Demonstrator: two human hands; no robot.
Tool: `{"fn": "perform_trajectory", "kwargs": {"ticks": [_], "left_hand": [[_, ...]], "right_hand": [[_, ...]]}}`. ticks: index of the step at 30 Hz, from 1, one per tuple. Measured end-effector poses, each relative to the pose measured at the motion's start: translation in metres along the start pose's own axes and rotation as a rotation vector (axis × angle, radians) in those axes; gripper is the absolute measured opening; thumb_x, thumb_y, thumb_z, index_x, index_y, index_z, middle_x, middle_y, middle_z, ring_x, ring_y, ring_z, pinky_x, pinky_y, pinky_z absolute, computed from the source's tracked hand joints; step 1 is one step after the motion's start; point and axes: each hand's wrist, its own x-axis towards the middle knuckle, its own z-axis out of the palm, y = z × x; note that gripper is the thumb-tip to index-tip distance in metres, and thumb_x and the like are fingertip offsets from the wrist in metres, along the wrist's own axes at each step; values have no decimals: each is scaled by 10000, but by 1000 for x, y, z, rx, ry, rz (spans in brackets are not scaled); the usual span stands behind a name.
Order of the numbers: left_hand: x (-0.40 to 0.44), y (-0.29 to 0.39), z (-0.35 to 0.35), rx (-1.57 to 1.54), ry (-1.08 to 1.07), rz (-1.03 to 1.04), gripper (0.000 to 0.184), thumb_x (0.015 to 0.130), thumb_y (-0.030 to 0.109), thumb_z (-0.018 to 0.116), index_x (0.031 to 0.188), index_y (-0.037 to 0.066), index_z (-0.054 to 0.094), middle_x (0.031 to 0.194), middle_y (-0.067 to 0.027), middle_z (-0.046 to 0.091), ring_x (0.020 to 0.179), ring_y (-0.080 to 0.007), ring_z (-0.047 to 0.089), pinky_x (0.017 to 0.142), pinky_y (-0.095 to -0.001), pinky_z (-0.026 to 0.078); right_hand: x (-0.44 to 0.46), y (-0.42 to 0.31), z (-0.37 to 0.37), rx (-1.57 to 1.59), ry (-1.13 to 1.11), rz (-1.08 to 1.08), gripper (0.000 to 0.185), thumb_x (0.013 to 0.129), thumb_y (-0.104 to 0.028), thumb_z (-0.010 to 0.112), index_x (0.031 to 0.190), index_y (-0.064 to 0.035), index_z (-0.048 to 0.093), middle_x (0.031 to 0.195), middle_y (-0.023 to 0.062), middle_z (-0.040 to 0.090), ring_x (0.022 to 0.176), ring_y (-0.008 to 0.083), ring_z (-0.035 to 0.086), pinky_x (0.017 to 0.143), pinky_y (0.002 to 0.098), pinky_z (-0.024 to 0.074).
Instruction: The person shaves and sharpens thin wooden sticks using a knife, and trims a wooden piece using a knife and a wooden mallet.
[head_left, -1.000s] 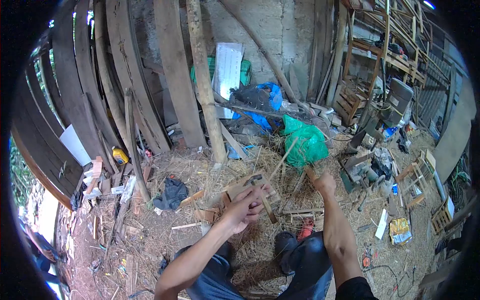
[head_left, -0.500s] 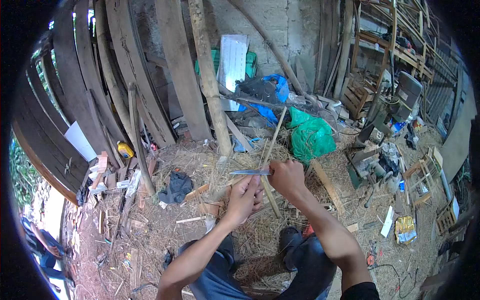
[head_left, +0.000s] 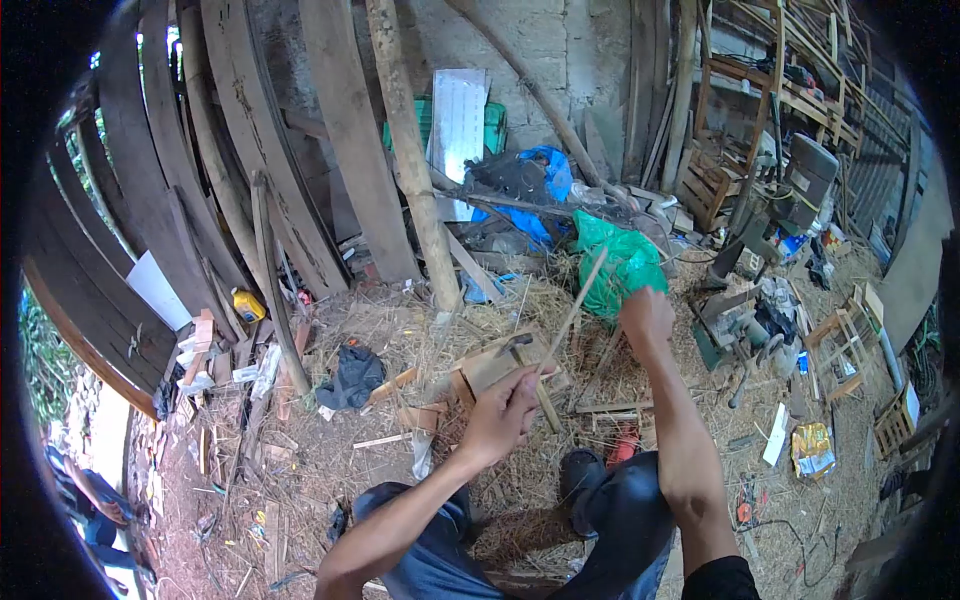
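Observation:
A thin wooden stick [head_left: 578,303] slants up and to the right from my left hand [head_left: 500,418], whose fingers are closed round its lower end. My right hand [head_left: 647,318] is raised in front of the green plastic bag [head_left: 608,262], to the right of the stick and apart from it. It is closed and blurred, and what it grips cannot be made out. Just beyond my left hand, a hammer [head_left: 549,408] rests against a wooden block [head_left: 487,369] on the straw-covered ground.
A black plastic bag [head_left: 354,377] and wood scraps lie to the left. A wooden post [head_left: 418,190] stands ahead. Right of my legs are a red object [head_left: 624,443] and a yellow packet [head_left: 812,449]. Another person's arm [head_left: 98,492] shows at the far left.
My right hand came in to the stick with a knife blade showing, then moved away to the right. The blade no longer shows. The stick now leans further right in my left hand.

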Motion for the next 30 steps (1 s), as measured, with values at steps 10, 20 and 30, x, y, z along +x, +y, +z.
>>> {"fn": "perform_trajectory", "kwargs": {"ticks": [10, 20, 30], "left_hand": [[26, 6, -11, -470, -75, -111, 281, 991, 217, 378, 1186, 41, 478, 757, 47, 359, 553, -41, 319, 454, -169, 259], [25, 8, -8, -347, -22, -67, 288, 992, 274, 382, 1113, 53, 521, 693, 57, 334, 519, -28, 274, 435, -177, 220], [24, 1, -5, -248, 9, 20, 227, 991, 242, 397, 984, 46, 511, 637, 69, 343, 473, -8, 262, 398, -177, 200]], "right_hand": [[-35, -28, -10, 562, -72, -212, 257, 768, -227, 595, 722, 20, 649, 628, 241, 582, 626, 392, 607, 600, 437, 476], [-69, -67, -20, 415, 3, -572, 140, 709, -229, 665, 685, -93, 641, 555, 129, 592, 521, 327, 599, 531, 411, 492], [-79, -73, -6, 80, 92, -753, 126, 707, -196, 621, 652, -93, 573, 521, 78, 590, 489, 254, 627, 442, 359, 480]]}}
